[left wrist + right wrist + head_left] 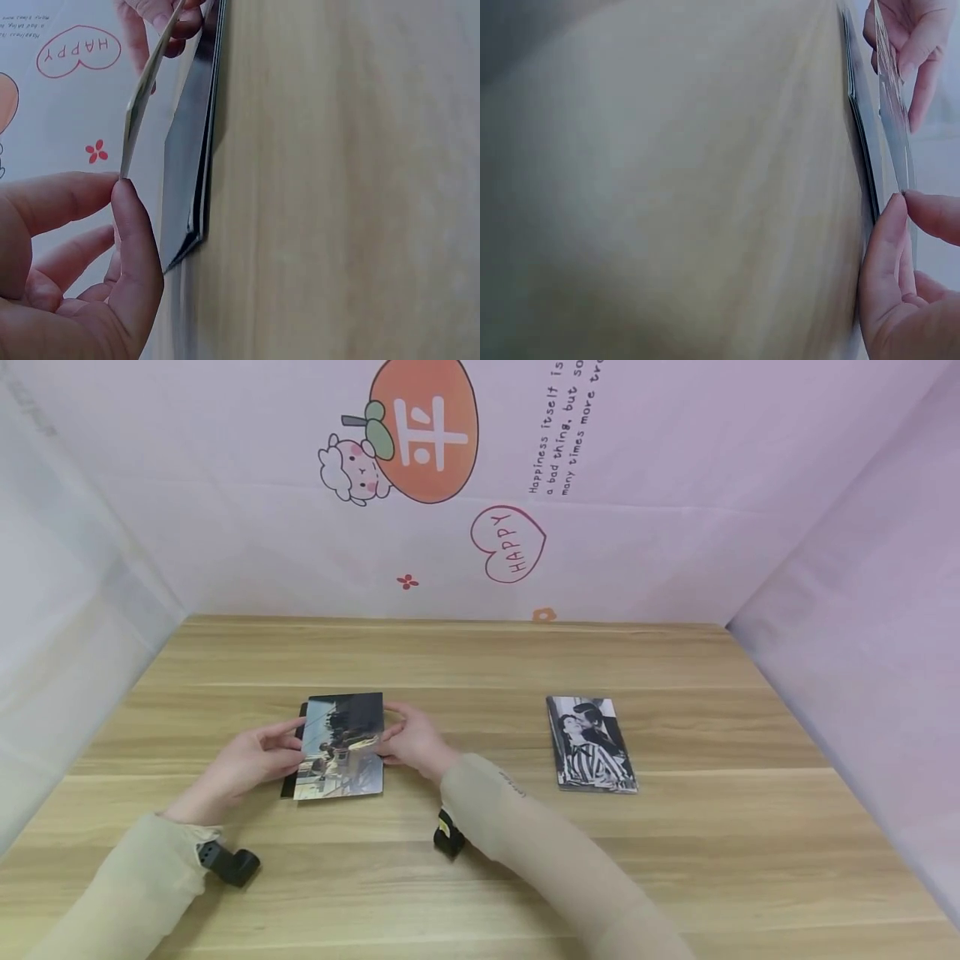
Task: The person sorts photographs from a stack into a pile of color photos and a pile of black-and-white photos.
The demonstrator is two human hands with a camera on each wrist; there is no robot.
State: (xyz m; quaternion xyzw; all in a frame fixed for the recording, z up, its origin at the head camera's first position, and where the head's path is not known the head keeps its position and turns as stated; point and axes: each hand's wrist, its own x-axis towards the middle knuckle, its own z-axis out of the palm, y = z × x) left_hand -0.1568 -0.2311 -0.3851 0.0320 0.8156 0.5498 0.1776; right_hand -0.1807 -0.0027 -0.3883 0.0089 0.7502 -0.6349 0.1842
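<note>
Wooden table (675,860), photo (341,745) upright, lengthwise away

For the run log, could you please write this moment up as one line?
left hand: pinches top photo's left edge | right hand: pinches its right edge | top photo: lifted off dark stack | black-and-white photo: flat on table, apart
</note>
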